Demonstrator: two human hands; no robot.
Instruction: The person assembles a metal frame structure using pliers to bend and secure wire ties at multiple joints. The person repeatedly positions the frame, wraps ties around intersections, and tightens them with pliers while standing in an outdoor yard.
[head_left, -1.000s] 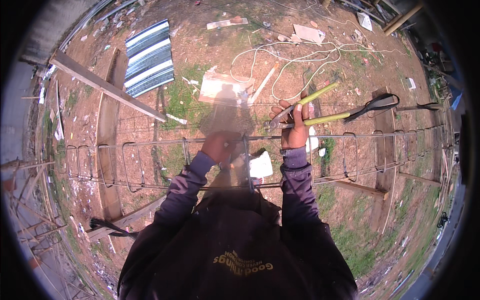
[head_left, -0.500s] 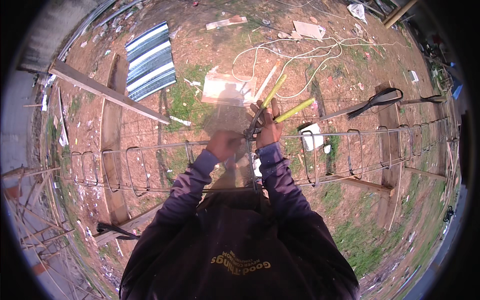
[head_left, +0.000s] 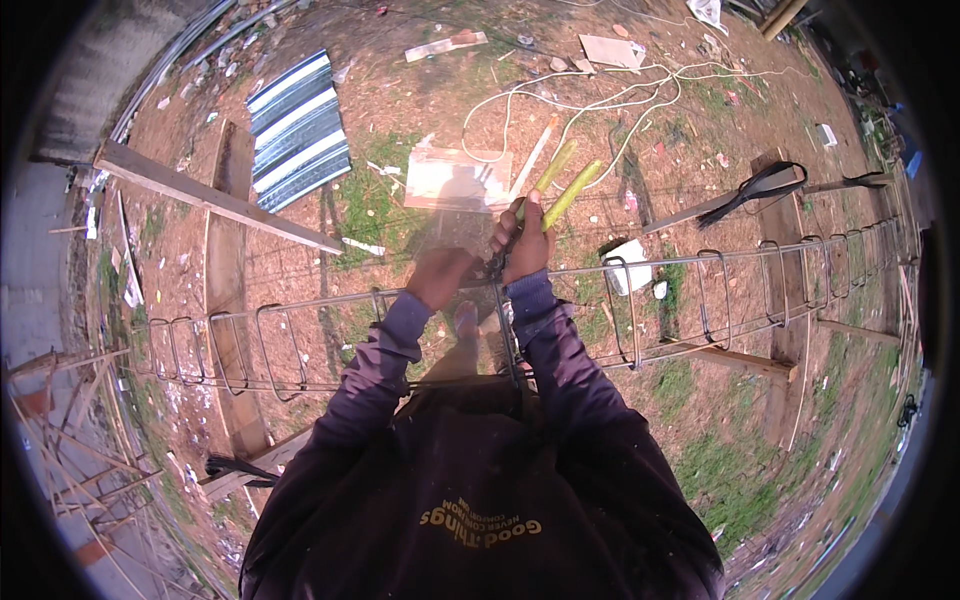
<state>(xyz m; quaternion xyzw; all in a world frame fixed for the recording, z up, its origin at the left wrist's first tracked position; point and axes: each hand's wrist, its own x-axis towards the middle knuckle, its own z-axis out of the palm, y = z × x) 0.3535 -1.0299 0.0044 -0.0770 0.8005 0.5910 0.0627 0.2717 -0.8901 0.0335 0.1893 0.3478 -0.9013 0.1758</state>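
My right hand point(head_left: 526, 244) is closed round a pair of pincers with yellow handles point(head_left: 572, 192). The handles lie close together and point up and to the right. The dark jaws meet a joint of the rebar cage point(head_left: 590, 267), where a stirrup point(head_left: 506, 325) crosses the far long bar. My left hand point(head_left: 440, 277) is closed just left of that joint, its fingertips bunched by the jaws. What those fingers hold, if anything, is too small to make out. Long bars with several stirrups run across to both sides.
Timber supports point(head_left: 228, 270) stand under the cage at both sides, with a slanting beam point(head_left: 220, 195) at left. Bundles of black tie wire point(head_left: 752, 190) hang on the wood. A corrugated sheet point(head_left: 300, 130), a board point(head_left: 455, 180), a pale cable point(head_left: 590, 110) and a white block point(head_left: 628, 268) lie beyond.
The pincers' handles have come from spread apart to nearly together in my right hand, and that hand has closed round them. My left hand stays beside the joint.
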